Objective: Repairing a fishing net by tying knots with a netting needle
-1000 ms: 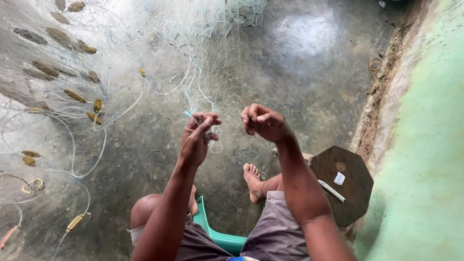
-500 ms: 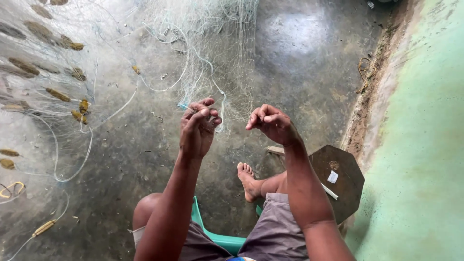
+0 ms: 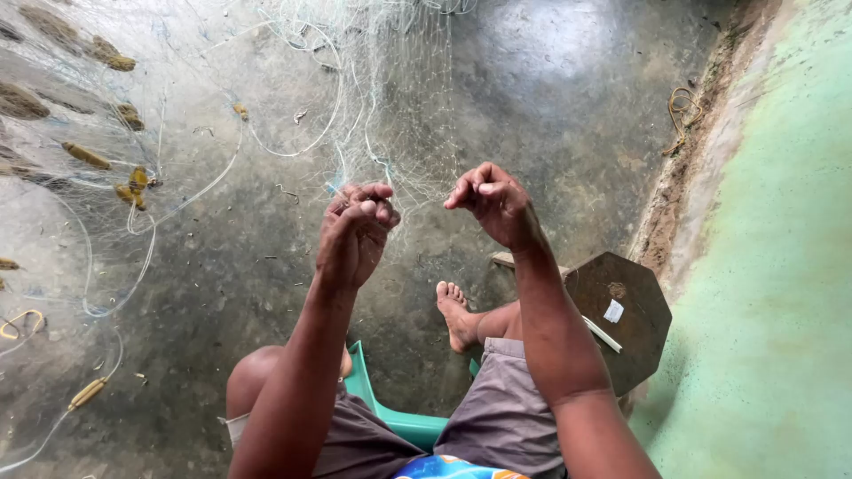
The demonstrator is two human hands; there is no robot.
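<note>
A fine pale fishing net [image 3: 404, 98] hangs in front of me and spreads over the dark concrete floor. My left hand [image 3: 357, 232] is raised with its fingers pinched on the net's mesh. Level with it, my right hand [image 3: 491, 202] is closed on another part of the same mesh, a short gap between the two hands. A stretch of net is pulled taut between them. I sit on a green plastic stool [image 3: 390, 412], my bare foot [image 3: 454, 312] resting on the floor below the hands.
Several brown oblong floats [image 3: 87, 155] on white cords lie across the floor at the left. A dark octagonal wooden board [image 3: 621, 315] with a white stick lies at my right. A green painted wall [image 3: 781, 266] runs along the right side.
Both hands have risen and the view has shifted, so the floats slid left. My left hand's fingers have curled tighter on the mesh; the right hand stays closed.
</note>
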